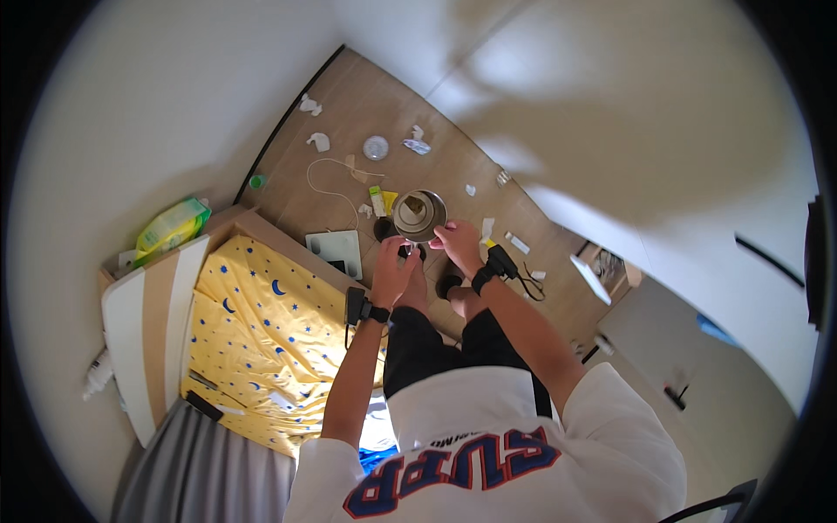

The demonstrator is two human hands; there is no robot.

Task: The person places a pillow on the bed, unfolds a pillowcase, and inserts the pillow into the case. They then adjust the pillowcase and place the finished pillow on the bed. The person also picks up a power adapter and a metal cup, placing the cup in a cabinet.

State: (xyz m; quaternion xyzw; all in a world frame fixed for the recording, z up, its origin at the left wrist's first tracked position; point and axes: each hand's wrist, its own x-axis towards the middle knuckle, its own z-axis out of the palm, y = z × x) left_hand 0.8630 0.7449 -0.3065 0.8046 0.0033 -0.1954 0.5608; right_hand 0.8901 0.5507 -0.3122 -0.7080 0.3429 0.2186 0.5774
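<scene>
A round metal pan or cup [428, 232] is held up before me above the tiled floor, with something small and brownish lying inside it. My left hand [392, 265] grips it at its near side, where a short handle seems to be. The fingers of my right hand [458, 242] pinch the rim on the right. Both wrists bear black straps with small devices. Below the pan, a green and white box [376, 201] and a yellow packet [390, 201] lie on the floor by my feet.
A bed with a yellow moon-and-star sheet [261, 307] stands at the left, a green wipes pack [173, 229] on its headboard. On the floor lie a white scale [335, 252], a white cable [310, 173], a clear round lid [375, 148] and crumpled tissues [319, 141]. A wall runs along the right.
</scene>
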